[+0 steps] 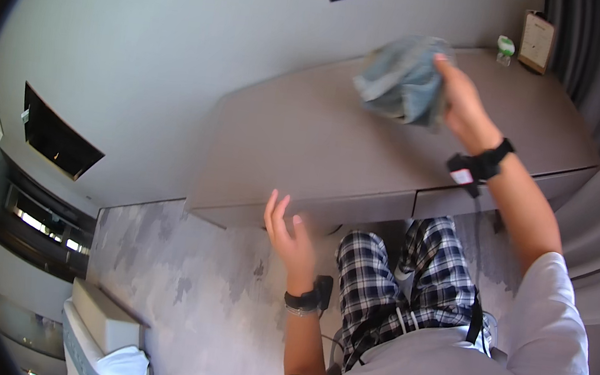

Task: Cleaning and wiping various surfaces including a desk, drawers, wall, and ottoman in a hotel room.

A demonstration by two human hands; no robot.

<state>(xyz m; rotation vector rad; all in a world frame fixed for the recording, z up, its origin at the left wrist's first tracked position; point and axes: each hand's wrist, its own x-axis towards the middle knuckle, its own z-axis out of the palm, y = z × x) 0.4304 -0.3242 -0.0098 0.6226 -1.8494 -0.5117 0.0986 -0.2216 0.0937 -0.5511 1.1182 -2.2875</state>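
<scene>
A crumpled blue-grey cloth item point(403, 82), blurred by motion, is gripped in my right hand point(465, 104) over the back part of a brown desk point(295, 136). Its exact kind cannot be told. My left hand point(290, 242) is raised near the desk's front left edge, fingers apart and holding nothing. Each wrist wears a black strap with a small device, and a cable hangs from the right one.
At the desk's far right corner stand a small clear bottle with a green and white top point(505, 49) and a clipboard-like card stand point(536, 42). Grey curtains point(591, 60) hang on the right. Drawer fronts point(461, 199) face my knees. A bed point(84, 341) is at lower left.
</scene>
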